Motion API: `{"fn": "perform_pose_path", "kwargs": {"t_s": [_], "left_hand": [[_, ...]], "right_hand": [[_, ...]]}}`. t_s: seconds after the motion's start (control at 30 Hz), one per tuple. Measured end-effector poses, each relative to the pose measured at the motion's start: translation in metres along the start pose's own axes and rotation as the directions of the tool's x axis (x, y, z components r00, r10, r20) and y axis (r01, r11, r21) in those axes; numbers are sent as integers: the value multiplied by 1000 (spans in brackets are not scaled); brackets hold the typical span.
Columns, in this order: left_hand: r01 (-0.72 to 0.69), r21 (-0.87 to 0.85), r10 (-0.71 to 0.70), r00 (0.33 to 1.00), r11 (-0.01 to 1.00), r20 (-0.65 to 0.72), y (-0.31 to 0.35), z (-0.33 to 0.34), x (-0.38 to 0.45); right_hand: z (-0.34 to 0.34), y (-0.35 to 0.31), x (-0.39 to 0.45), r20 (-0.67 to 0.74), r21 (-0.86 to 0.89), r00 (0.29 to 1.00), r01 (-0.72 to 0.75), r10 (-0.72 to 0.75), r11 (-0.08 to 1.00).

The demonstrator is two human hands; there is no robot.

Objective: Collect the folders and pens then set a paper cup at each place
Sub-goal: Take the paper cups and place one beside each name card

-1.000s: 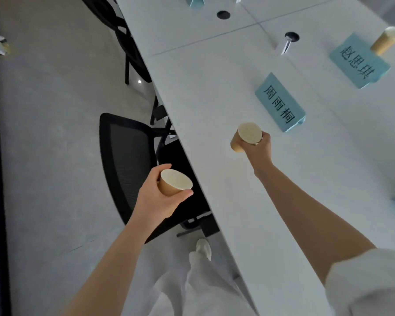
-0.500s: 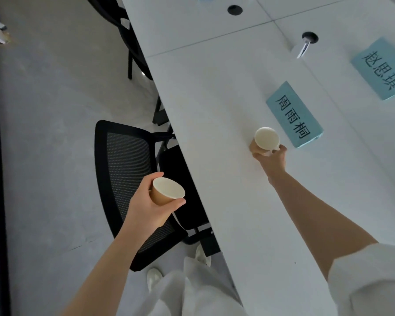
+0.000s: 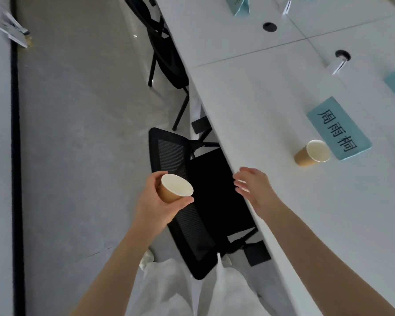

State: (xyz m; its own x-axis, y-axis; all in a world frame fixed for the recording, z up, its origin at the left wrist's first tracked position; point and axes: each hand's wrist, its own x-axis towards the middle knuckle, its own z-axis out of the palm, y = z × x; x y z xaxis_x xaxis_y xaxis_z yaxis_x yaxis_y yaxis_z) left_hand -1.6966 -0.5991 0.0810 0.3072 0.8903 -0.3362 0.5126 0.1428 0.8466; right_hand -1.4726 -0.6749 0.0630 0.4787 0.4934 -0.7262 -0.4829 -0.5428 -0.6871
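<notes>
A brown paper cup (image 3: 312,154) stands on the white table (image 3: 271,106), just left of a teal name card (image 3: 339,128). My left hand (image 3: 155,201) holds a second brown paper cup (image 3: 175,189) out over the black chair, off the table's edge. My right hand (image 3: 254,188) hovers at the table's near edge with fingers spread and nothing in it, well back from the standing cup.
A black mesh chair (image 3: 192,201) is tucked under the table below my hands, and another dark chair (image 3: 167,51) stands farther along. More teal name cards (image 3: 237,5) and round cable holes (image 3: 269,26) lie up the table. Grey floor stretches to the left.
My right hand let go of its cup beside the name card and drew back to the table's edge. The left hand still carries its cup.
</notes>
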Motion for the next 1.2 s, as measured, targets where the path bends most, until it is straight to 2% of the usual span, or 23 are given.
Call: {"fn": "perform_pose_path", "kwargs": {"t_s": [0.13, 0.27, 0.4, 0.53, 0.7, 0.97, 1.1, 1.2], "left_hand": [[-37, 5, 37, 999, 999, 11, -17, -73, 23], [-112, 85, 107, 993, 990, 58, -38, -145, 52], [-182, 174, 165, 981, 968, 106, -50, -189, 82], [-207, 202, 182, 974, 957, 137, -53, -215, 120], [-246, 205, 211, 961, 947, 178, -41, -227, 174], [-323, 228, 258, 927, 919, 271, 9, -233, 314], [-332, 200, 270, 920, 922, 284, 40, -234, 386], [-305, 177, 251, 929, 936, 274, 60, -226, 431]], "right_hand": [[105, -27, -42, 176, -131, 983, 76, -52, 988], [203, -40, -74, 306, -300, 948, 187, -91, 935], [275, -37, -77, 377, -442, 923, 257, -82, 859], [321, -39, -56, 370, -548, 926, 283, -75, 787], [347, -66, -20, 335, -517, 941, 226, -48, 826], [380, -171, 70, 258, -555, 960, 237, -106, 797], [391, -230, 120, 256, -516, 957, 258, -140, 817], [400, -260, 150, 197, -445, 965, 244, -172, 862]]}}
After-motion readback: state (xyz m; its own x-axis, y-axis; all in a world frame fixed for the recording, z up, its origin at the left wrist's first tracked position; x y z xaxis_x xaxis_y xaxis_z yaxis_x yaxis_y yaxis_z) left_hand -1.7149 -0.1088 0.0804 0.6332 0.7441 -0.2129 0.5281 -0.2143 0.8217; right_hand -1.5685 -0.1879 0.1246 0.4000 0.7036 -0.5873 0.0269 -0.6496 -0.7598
